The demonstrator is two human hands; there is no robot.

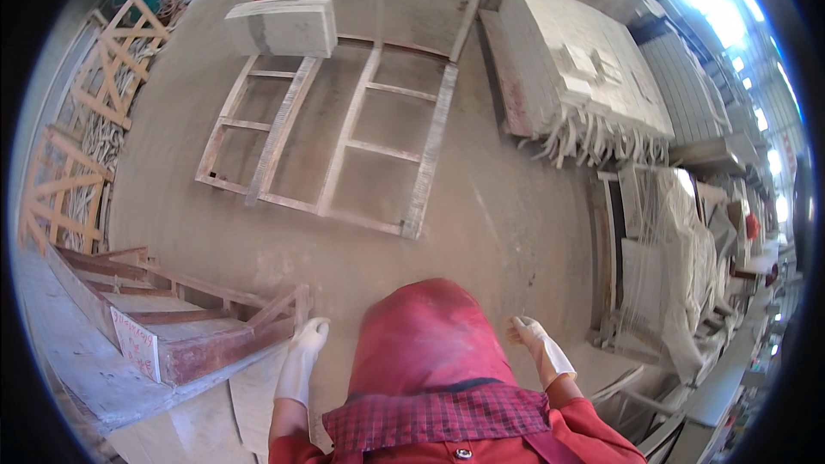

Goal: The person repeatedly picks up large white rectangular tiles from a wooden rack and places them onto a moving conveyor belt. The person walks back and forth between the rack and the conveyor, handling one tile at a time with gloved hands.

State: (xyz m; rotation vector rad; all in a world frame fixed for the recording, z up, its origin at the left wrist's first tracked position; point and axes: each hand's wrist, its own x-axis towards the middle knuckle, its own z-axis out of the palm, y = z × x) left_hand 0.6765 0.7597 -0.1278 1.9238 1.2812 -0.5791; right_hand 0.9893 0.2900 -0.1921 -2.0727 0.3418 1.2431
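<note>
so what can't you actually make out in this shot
Head view, three gaps:
- The white-gloved left hand hangs beside the low red wooden crate; contact cannot be told, and the grip looks empty.
- The white-gloved right hand seems empty, but its palm is turned away.
- The floor below the body is hidden by the red apron.
- The far-right stacked stone slabs are warped and washed out by glare.

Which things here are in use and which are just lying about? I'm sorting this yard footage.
In use:
left hand, gloved, beside the wooden crate
right hand, gloved, empty

Lying about:
wooden frame on the floor
stone block
slab stack
lattice frames
</note>
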